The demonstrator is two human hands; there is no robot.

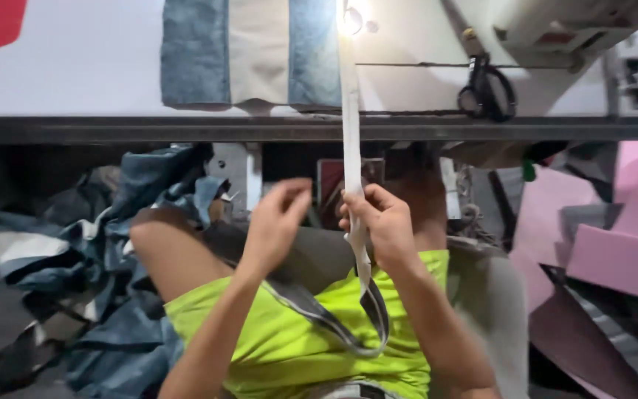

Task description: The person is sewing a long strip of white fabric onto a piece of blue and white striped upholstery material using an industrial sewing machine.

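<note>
Fabric strip (pixel 351 140), pale and narrow, is running taut from the sewing table (pixel 75 81) down to the right hand (pixel 382 222), whose fingers are pinching it at lap height. The left hand (pixel 275 222) is hovering just beside it, fingers loosely curled and holding nothing. The strip's darker tail is looping over the lime-green shorts (pixel 289 332). Black scissors (pixel 487 92) are lying on the table, near a blue-and-cream panel (pixel 252 52).

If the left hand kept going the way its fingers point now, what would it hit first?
Probably the white fabric strip, which the right hand grips. The left hand points up and to the right toward it, though depth between them is unclear.
</note>
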